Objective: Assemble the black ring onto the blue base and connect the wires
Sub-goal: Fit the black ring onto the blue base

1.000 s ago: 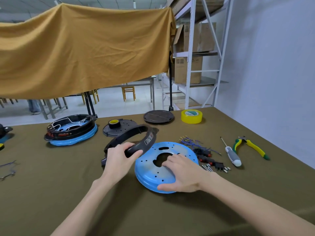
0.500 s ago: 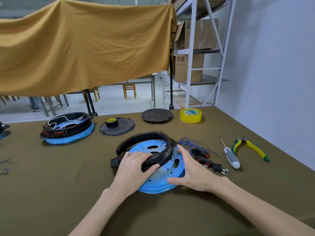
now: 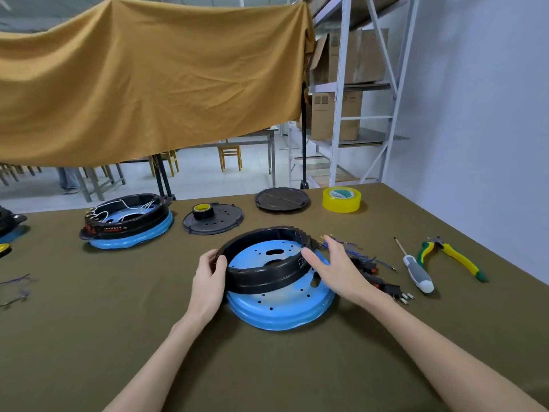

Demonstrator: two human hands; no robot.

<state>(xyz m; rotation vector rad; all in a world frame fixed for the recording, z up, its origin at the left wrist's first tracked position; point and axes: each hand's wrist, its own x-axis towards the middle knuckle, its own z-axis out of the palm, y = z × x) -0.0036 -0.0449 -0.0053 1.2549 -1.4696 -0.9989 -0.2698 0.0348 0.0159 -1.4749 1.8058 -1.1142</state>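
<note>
A mustard cloth [image 3: 142, 84] hangs across the back, metal shelves with cardboard boxes [image 3: 341, 84] stand at the far right, and an olive-covered desk [image 3: 89, 337] fills the foreground. In the middle of it lies the blue base [image 3: 282, 310], and the black ring [image 3: 261, 272] sits on top of it, shifted toward the far left so the base's near edge shows bare. The left hand [image 3: 208, 281] grips the ring's left edge, fingers curled around the rim. The right hand [image 3: 335, 269] lies against the ring's right side with fingers straight and slightly spread, pressing rather than clasping. Just right of that hand, a tangle of wires [image 3: 365, 260] with black and red plugs lies on the desk. Further right lie a screwdriver [image 3: 416, 272] and yellow-green pliers [image 3: 454, 257]. At the far left sits a finished blue-and-black unit [image 3: 127, 224], then a dark disc carrying a small tape roll [image 3: 212, 218], another dark disc [image 3: 282, 199] and a yellow tape roll [image 3: 341, 199].
</note>
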